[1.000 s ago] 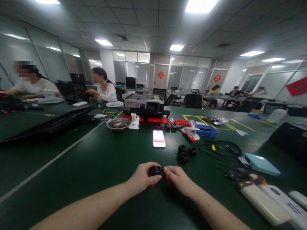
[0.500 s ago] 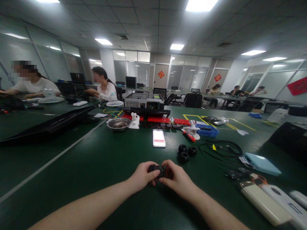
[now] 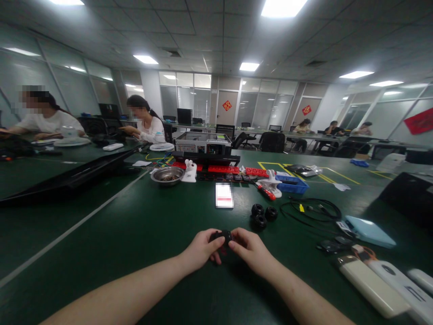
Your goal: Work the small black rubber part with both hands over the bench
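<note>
A small black part (image 3: 221, 236), blocky with a rounded right end, is held up just above the green table in front of me. My left hand (image 3: 203, 247) is closed around its left side, the thumb lying across the front. Thumb and fingers of my right hand (image 3: 248, 249) pinch its right end. The fingers cover much of the part, so its exact kind does not show. Beyond my right hand, a cluster of three black ring-shaped pieces (image 3: 260, 220) sits on the table.
A phone (image 3: 224, 196) lies ahead. Behind it are a metal bowl (image 3: 168, 182), a red-handled tool (image 3: 267, 192) and a blue tray (image 3: 293, 185). Black cable (image 3: 313, 220), a light-blue box (image 3: 370, 231) and a cream power bank (image 3: 372, 284) occupy the right. Several people sit farther off.
My right-hand fingers have closed in on the part's right end, the thumb shifting up against it. The part has turned slightly. My left hand keeps its grip.
</note>
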### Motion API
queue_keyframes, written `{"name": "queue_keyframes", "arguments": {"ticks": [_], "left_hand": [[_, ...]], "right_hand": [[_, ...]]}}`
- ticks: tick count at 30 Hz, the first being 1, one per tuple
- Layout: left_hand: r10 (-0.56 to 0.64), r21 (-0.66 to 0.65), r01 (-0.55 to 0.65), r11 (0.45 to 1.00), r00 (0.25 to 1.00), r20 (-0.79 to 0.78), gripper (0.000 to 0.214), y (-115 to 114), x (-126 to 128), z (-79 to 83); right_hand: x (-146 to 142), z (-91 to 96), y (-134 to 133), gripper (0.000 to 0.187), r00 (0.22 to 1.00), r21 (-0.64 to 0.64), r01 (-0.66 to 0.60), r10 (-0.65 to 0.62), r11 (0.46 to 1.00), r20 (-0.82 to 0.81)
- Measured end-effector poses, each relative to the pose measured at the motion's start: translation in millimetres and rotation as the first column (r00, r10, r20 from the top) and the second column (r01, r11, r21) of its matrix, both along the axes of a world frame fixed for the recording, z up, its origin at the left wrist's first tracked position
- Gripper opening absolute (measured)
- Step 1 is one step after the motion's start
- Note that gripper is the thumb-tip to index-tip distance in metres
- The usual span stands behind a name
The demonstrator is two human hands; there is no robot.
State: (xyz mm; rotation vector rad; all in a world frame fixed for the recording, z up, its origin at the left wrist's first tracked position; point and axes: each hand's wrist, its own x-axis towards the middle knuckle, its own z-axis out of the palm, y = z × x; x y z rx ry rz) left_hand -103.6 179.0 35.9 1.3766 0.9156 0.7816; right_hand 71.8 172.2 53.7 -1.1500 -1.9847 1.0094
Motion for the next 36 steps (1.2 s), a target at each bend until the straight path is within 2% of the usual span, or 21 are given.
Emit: {"name": "queue_keyframes", "arguments": {"ticks": [6, 11, 14, 18, 23, 28, 34, 36], "left_hand": [[0.006, -0.096, -0.004, 0.995, 1.000, 0.026, 0.041, 2.7, 1.6, -4.2], [0.041, -0.050, -0.039, 0.998, 0.999, 0.036, 0.037, 1.7, 0.4, 0.0], [0.066, 0.002, -0.066, 0.998, 0.998, -0.004, 0.034, -1.7, -0.1, 7.8], [0.079, 0.000, -0.079, 0.997, 0.996, -0.043, 0.038, -4.9, 0.1, 12.2], [0.025, -0.004, -0.025, 1.000, 1.000, -0.002, 0.039, -0.7, 0.3, 3.5], [0.028, -0.077, -0.028, 0.997, 1.000, -0.002, 0.042, 3.7, 0.7, -2.6], [0.063, 0.041, -0.062, 0.997, 0.998, -0.012, 0.031, 0.3, -0.6, 2.9], [0.081, 0.070, -0.080, 0.994, 0.997, -0.014, 0.032, -2.1, -0.5, 5.9]], "right_hand": [[1.3, 4.7, -1.3, 0.023, 0.998, 0.068, -0.025, 0.021, 0.997, 0.052], [1.9, 5.0, -1.5, 0.029, 0.998, 0.071, -0.008, 0.004, 0.997, 0.058], [2.3, 4.4, -0.8, 0.026, 0.999, 0.034, 0.036, -0.037, 0.999, 0.027], [1.4, 4.7, 0.2, 0.026, 0.997, -0.004, 0.032, -0.031, 0.999, 0.069], [1.6, 6.5, -0.4, 0.016, 0.998, 0.033, 0.020, -0.022, 0.999, 0.058], [1.1, 7.0, -3.6, 0.026, 0.997, 0.086, 0.008, -0.014, 0.996, 0.070], [-0.1, 7.7, -6.2, 0.034, 0.999, 0.069, 0.014, -0.016, 0.998, 0.030], [0.5, 5.3, -4.0, 0.029, 0.999, 0.025, 0.034, -0.034, 0.999, -0.005]]}}
